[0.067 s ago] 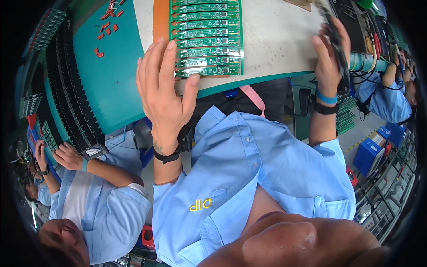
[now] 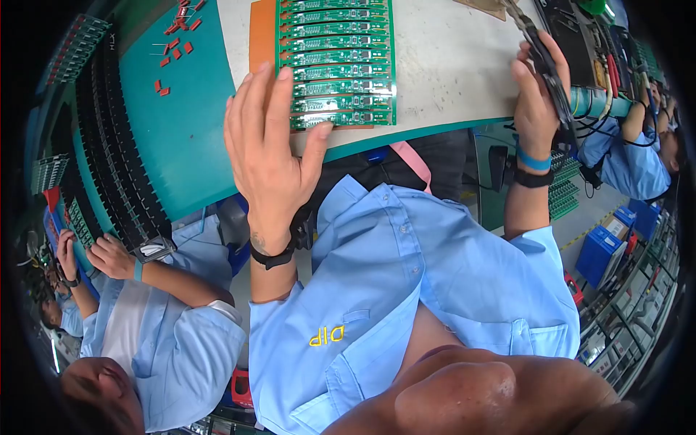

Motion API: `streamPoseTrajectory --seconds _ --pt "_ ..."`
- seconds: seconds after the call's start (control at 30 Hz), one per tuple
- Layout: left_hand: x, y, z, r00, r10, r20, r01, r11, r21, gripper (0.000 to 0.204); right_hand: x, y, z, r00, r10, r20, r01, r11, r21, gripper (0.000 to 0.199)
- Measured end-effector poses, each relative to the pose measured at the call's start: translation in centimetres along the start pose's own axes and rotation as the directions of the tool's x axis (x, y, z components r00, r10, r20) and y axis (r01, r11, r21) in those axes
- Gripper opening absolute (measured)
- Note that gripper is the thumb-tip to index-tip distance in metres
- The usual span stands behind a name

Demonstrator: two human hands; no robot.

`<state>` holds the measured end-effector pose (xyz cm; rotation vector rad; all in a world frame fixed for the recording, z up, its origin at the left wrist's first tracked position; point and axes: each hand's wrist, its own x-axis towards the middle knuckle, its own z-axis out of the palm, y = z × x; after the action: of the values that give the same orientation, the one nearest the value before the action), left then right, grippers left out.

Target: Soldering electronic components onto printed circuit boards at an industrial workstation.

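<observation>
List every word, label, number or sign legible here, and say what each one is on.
Yellow lettering, upside down: on the chest of the light blue shirt; large enough to read, wording not copied here.
White lettering: on the upper end of a long black rail; small, not copied.
Fine marks on the green circuit boards: too small to read.

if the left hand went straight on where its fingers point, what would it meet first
Probably the orange strip beyond the fingers of the left hand, though the index finger lines up more with the left edge of the green circuit-board panel. Height is unclear, so the hand might pass above both.
</observation>
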<state>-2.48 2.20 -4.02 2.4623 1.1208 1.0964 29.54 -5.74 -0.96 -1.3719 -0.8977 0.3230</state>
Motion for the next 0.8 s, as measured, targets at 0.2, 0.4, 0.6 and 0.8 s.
streamPoseTrajectory --seconds 0.2,0.4,0.6,0.8 --pt "-0.2 0.1 -0.1 0.994 -0.009 0.112 -0.004 0.993 0.121 0.049 -3.4 -1.7 -1.8 0.898 -0.099 0.428 0.153 0.984 -0.093 0.044" --pt "-0.2 0.3 0.1 0.995 -0.009 0.099 -0.002 0.994 0.111 0.048 -3.7 -2.1 -0.2 0.782 -0.132 0.609 0.173 0.985 -0.009 0.042" --pt "-0.2 0.2 0.0 0.995 -0.015 0.102 0.003 0.993 0.116 0.048 -3.9 -2.1 0.5 0.790 -0.098 0.605 0.135 0.991 -0.016 0.040" --pt "-0.2 0.0 -0.1 0.995 -0.010 0.099 -0.001 0.994 0.113 0.049 -3.8 -1.9 0.4 0.750 -0.068 0.658 0.130 0.991 -0.045 0.040"
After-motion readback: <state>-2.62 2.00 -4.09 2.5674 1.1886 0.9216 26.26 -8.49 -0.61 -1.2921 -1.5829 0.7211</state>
